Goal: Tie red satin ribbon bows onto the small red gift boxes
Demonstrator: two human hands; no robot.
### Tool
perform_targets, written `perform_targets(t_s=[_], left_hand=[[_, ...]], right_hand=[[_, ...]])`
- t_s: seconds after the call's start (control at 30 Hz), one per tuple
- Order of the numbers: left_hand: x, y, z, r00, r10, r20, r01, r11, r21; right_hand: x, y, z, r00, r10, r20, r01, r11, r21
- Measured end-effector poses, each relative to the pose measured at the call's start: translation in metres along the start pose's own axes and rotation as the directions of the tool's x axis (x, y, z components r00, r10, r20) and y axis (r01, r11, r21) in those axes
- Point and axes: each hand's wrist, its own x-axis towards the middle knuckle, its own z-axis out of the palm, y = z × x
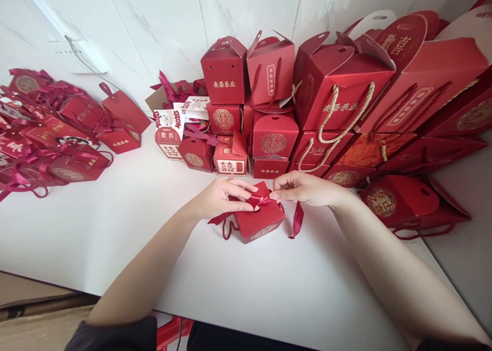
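My small red box [261, 220] sits on the white bench [223, 284], slightly turned, with a wide strip of bench top between it and the front edge. My right hand [302, 189] pinches the ribbon [265, 201] beside the knot on the lid, thumb against forefinger. My left hand [226, 194] lies over the box's left side, fingers somewhat spread and thumb on the top by the ribbon; I cannot tell whether it grips any of it. A ribbon tail hangs off the right side, and a cord handle [230, 231] loops out left onto the bench. Room is tight behind: the stacked boxes [271, 141] rise just past my fingers. Left, open bench top runs toward the ribboned boxes [57, 136]. Right, a larger box [403, 202] lies beyond my wrist.
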Motion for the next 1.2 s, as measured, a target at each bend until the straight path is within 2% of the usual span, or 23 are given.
perform_targets(t_s=[0.1,0.27,0.57,0.9,1.07,1.2], left_hand=[[0.0,0.001,0.002,0.999,-0.03,-0.021,0.03,1.0,0.003],[0.002,0.0,0.006,0.997,-0.047,-0.062,0.045,0.999,-0.025],[0.004,-0.002,0.008,0.999,-0.016,-0.05,0.013,0.999,-0.043],[0.004,-0.002,0.009,0.998,0.017,-0.052,-0.021,0.998,-0.065],[0.004,0.002,0.008,1.0,0.013,-0.022,-0.014,0.999,-0.043],[0.002,0.007,0.006,1.0,0.021,0.006,-0.021,0.999,-0.026]], right_hand=[[-0.004,0.0,-0.003,1.0,-0.018,0.02,0.018,1.0,-0.007],[-0.014,-0.008,-0.004,0.992,-0.042,0.121,0.039,0.999,0.033],[-0.008,-0.018,0.017,0.977,-0.212,0.031,0.211,0.977,0.028],[0.0,-0.016,0.037,0.945,-0.318,-0.072,0.3,0.935,-0.191],[0.001,-0.019,0.04,0.919,-0.389,-0.057,0.346,0.87,-0.352],[0.0,-0.022,0.043,0.915,-0.401,-0.046,0.338,0.823,-0.458]])
